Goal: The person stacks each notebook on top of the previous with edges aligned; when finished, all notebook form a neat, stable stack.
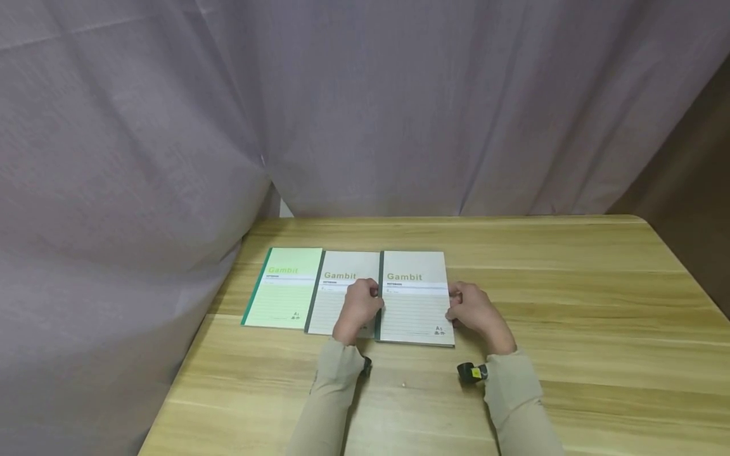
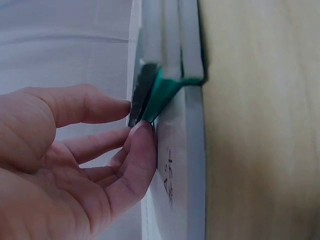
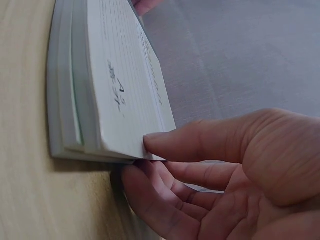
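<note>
In the head view, a white "Gambit" notebook (image 1: 413, 310) with a dark spine is the rightmost of three covers. Its spine side is pinched by my left hand (image 1: 360, 305), thumb at the dark spine (image 2: 144, 90) and fingertips by a green spine (image 2: 162, 97) just under it. Across from that, my right hand (image 1: 476, 310) grips the opposite edge, thumb (image 3: 162, 142) on the cover and fingers curled beneath. Both wrist views reveal a stack of several notebooks below the top one. Another white notebook (image 1: 336, 316) lies to the left, partly hidden by my left hand.
A green notebook (image 1: 285, 297) lies at the far left, against the middle white one. The wooden table (image 1: 570, 304) extends to the right, and a grey curtain (image 1: 371, 114) hangs behind it and along its left side. Dark wrist cameras (image 1: 470, 373) sit at my sleeves.
</note>
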